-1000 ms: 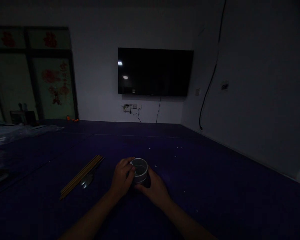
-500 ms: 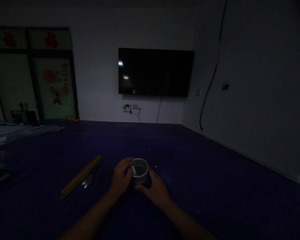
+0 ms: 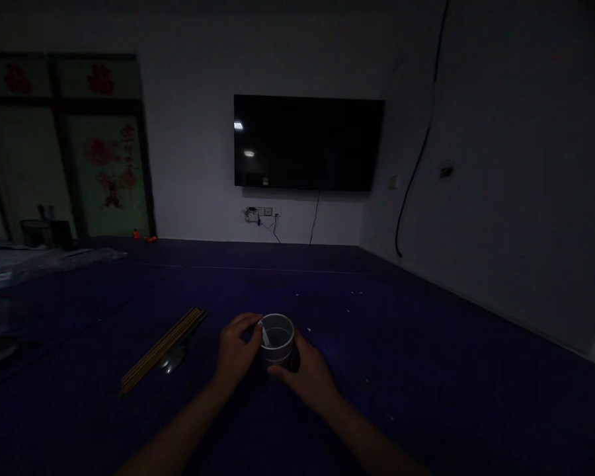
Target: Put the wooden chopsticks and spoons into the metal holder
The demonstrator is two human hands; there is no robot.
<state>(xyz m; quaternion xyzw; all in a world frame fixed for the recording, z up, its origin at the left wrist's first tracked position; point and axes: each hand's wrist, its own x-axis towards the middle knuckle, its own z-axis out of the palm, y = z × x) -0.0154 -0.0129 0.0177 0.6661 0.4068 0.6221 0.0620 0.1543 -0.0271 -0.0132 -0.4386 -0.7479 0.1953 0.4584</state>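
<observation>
A grey cup (image 3: 278, 354), or cup-shaped holder, stands upright in front of me with its mouth facing up. Its right side is wrapped by my right hand (image 3: 313, 371), thumb at the near side. At the left rim my left hand (image 3: 238, 345) pinches a slim whitish piece (image 3: 265, 335) that slants down inside the cup; its exact kind is too dim to make out. Left of my hands lies a bundle of wooden chopsticks (image 3: 161, 350), with metal spoons (image 3: 173, 360) right beside it.
Everything rests on a dark blue-purple surface (image 3: 426, 370) dotted with small white scraps. Clear plastic sheeting (image 3: 54, 264) lies at the far left, near a dark holder (image 3: 47, 233). A television (image 3: 310, 143) hangs on the wall behind.
My left hand's fingers have drawn slightly back to the left and now pinch the whitish piece at the rim. The cup and my right hand stay in place.
</observation>
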